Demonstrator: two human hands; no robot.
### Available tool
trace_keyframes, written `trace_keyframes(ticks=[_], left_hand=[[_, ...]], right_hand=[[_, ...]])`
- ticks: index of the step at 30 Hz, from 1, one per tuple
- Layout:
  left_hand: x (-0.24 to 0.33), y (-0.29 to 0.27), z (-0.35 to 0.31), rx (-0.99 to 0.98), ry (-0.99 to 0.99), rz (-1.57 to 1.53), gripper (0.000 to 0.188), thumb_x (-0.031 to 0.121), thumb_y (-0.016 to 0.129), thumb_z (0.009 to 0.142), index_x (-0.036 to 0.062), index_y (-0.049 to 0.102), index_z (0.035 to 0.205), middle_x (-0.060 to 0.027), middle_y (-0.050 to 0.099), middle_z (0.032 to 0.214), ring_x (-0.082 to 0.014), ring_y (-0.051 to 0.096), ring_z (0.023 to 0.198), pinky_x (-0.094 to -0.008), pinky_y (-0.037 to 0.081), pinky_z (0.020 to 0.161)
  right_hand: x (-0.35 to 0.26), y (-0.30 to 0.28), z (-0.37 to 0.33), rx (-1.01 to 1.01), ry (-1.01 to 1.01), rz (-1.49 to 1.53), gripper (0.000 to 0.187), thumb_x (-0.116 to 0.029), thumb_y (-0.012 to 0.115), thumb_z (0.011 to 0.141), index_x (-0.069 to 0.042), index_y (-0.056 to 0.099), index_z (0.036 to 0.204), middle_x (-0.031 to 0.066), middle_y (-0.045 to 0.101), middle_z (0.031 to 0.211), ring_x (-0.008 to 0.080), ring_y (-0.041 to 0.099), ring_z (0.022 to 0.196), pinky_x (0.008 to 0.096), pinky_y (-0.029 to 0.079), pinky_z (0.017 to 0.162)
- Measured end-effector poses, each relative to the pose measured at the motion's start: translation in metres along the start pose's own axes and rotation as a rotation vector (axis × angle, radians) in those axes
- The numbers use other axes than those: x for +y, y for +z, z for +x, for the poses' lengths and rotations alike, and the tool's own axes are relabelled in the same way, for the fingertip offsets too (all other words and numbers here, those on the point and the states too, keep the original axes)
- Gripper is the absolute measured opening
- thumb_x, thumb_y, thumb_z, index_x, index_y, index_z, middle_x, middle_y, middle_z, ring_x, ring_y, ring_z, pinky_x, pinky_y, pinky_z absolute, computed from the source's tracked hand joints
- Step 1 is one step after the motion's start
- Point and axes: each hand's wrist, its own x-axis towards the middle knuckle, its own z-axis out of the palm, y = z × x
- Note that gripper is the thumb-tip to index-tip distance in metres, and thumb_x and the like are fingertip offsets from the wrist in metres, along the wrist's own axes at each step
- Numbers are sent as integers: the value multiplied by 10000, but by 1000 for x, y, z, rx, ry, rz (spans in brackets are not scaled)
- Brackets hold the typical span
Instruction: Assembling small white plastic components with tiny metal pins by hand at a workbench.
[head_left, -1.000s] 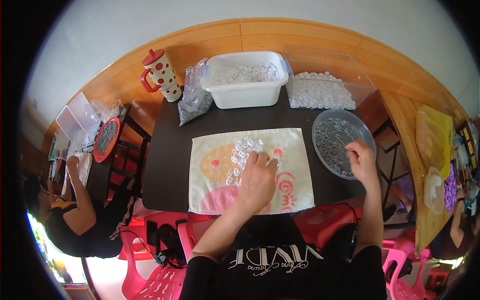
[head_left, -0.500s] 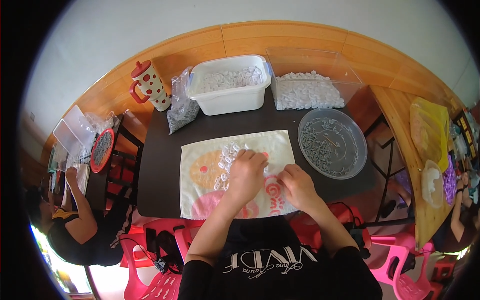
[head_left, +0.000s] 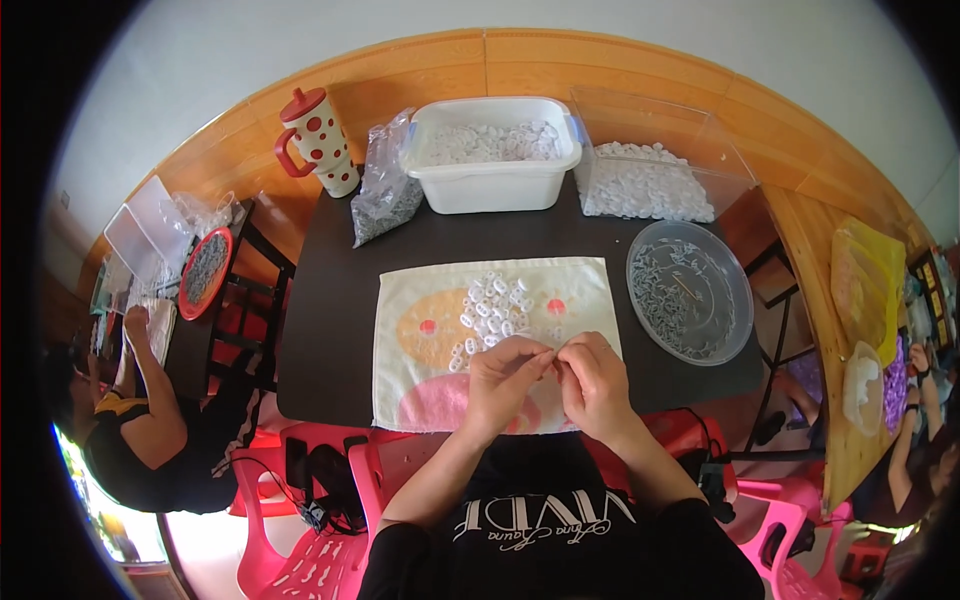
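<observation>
My left hand (head_left: 505, 385) and my right hand (head_left: 593, 385) meet fingertip to fingertip over the near part of a patterned towel (head_left: 590, 290). Both pinch, and whatever lies between the fingers is too small to make out. Just beyond my left hand, a pile of small white oval plastic pieces (head_left: 495, 305) with slots or holes lies on the towel. To the right of the towel stands a round transparent tub (head_left: 745, 315) holding many small grey screw-like pieces (head_left: 665, 300).
At the back are a white bin (head_left: 490, 190) of white pieces, a transparent box (head_left: 650, 185) of white pieces, a plastic bag (head_left: 385, 195) of grey bits and a red-dotted tumbler (head_left: 320, 145). People work at side tables left (head_left: 140, 430) and right (head_left: 920, 440).
My left hand has drawn back from the white pile toward me and now meets my right hand, fingertips together. The view has shifted slightly, so the table things appear further right.
</observation>
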Motion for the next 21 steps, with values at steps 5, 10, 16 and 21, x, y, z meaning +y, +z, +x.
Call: trace_keyframes(ticks=[5,10,16,21], left_hand=[[1,-8,-7,59,13,-13,229,-124,646,856,-8,691,1047,-37,668,930,-83,631,820,-225,512,691],[-6,-13,-13,76,-51,27,413,-136,657,838,8,606,1222,-70,670,954,-91,643,798,-225,534,682],[-7,-15,-15,7,141,345,489,-116,667,835,3,552,1295,-77,675,918,-98,645,783,-235,537,686],[-8,-15,-15,-15,244,465,503,-120,666,823,-2,548,1298,-78,677,886,-102,635,764,-241,530,672]], right_hand=[[1,-6,2,-74,-17,30,169,111,604,773,0,562,893,124,563,799,293,600,729,358,473,624],[6,-9,4,-133,296,412,45,53,557,920,11,571,931,81,557,793,130,587,694,240,454,641],[-3,-10,17,-314,252,317,57,58,544,895,9,548,923,93,529,789,200,548,677,290,439,612],[0,-14,20,-385,155,232,63,49,552,873,2,543,913,123,523,786,275,546,680,338,440,607]])
